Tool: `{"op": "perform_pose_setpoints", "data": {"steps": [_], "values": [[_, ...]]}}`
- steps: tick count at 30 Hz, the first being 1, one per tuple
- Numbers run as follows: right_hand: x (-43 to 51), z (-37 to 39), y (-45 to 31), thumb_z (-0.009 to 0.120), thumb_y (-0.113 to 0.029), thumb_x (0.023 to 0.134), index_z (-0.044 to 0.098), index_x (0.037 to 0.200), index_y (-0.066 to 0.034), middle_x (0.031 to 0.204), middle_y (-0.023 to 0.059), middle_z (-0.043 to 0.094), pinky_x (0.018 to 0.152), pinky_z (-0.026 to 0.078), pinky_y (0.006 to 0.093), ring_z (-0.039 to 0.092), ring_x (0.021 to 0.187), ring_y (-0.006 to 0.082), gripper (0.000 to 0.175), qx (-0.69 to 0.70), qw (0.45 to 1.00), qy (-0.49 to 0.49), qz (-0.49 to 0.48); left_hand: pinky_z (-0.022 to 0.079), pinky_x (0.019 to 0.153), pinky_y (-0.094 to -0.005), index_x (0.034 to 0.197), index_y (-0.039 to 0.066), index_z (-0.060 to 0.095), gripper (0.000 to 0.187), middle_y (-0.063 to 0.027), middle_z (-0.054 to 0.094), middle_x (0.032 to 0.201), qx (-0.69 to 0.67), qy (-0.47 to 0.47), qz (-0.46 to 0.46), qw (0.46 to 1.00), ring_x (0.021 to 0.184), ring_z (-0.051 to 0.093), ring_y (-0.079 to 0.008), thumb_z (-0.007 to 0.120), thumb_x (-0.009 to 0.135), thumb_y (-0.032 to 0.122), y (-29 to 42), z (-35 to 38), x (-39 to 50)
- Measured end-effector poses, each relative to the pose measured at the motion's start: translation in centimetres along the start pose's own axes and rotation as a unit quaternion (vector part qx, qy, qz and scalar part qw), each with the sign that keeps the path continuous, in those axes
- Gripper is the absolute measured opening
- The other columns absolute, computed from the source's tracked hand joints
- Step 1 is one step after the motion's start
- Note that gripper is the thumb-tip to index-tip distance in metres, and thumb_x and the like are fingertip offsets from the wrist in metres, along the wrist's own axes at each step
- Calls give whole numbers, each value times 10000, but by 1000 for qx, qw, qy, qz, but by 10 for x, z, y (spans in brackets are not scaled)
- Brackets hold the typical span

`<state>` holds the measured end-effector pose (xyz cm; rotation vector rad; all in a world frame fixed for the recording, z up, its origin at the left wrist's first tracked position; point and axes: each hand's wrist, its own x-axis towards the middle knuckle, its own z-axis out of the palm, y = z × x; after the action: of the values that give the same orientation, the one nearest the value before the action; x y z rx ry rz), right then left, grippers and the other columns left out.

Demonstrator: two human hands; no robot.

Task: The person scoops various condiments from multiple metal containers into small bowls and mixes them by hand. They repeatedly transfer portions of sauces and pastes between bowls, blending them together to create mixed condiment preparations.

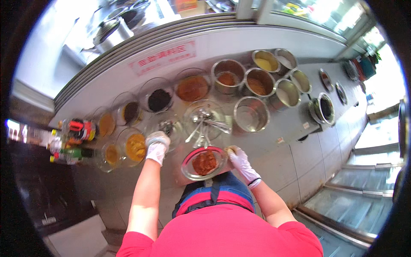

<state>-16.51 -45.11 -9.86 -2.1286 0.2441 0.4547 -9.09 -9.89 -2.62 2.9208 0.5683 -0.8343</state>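
Observation:
My left hand [157, 146], in a thin clear glove, is at the near edge of a glass bowl [175, 141] with dark contents. Blur hides whether its fingers grip that rim. To its left stands a glass bowl of yellow-orange sauce [135, 147]. My right hand [240, 162], gloved too, has curled fingers beside the right rim of a glass bowl of red-brown paste [204, 163]. Whether it holds that bowl is unclear. Beyond the paste, several metal spoons [202, 127] rest in another clear glass bowl [189, 112], handles towards me.
Along the steel counter [266, 141] stand several steel pots, including an unfilled-looking one [251, 114]. Glass bowls of sauce, one orange-red [192, 88], line the back wall. Bottles [77, 131] crowd the left end. A sign [163, 57] bears writing. Glass-fronted panels [346, 202] are at right.

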Motion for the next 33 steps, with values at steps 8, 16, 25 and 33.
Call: {"op": "perform_pose_setpoints", "data": {"steps": [8, 16, 25, 33], "values": [[16, 15, 32, 544, -197, 1007, 683, 1182, -16, 964, 45, 720, 703, 518, 264, 632, 802, 98, 288, 57, 998, -13, 2, 532, 952, -456, 1116, 82, 760, 361, -174, 714, 1191, -57, -29, -37, 997, 1140, 677, -343, 570, 879, 278, -2, 0, -2], [22, 23, 38, 544, -208, 1035, 652, 1203, -27, 1013, 37, 710, 682, 510, 223, 631, 795, 85, 270, 146, 989, -25, 24, 530, 939, -461, 1070, 49, 759, 366, -245, 686, 1158, -144, -33, -29, 989, 1121, 665, -385, 574, 858, 283, -11, 7, 1], [21, 23, 29, 526, -185, 1044, 650, 1178, -28, 989, 33, 708, 640, 481, 198, 596, 737, 63, 241, 177, 982, -44, 40, 510, 898, -446, 987, 30, 764, 401, -238, 722, 1038, -218, -50, -18, 975, 1029, 686, -374, 634, 857, 387, -22, 0, -4], [11, 13, 10, 553, -145, 1007, 688, 1148, -7, 990, 57, 720, 779, 518, 254, 647, 859, 123, 239, 204, 977, -31, 53, 512, 857, -419, 975, 34, 750, 411, -175, 741, 952, -263, -55, 14, 963, 957, 702, -308, 642, 876, 418, -35, -10, -36]]}}
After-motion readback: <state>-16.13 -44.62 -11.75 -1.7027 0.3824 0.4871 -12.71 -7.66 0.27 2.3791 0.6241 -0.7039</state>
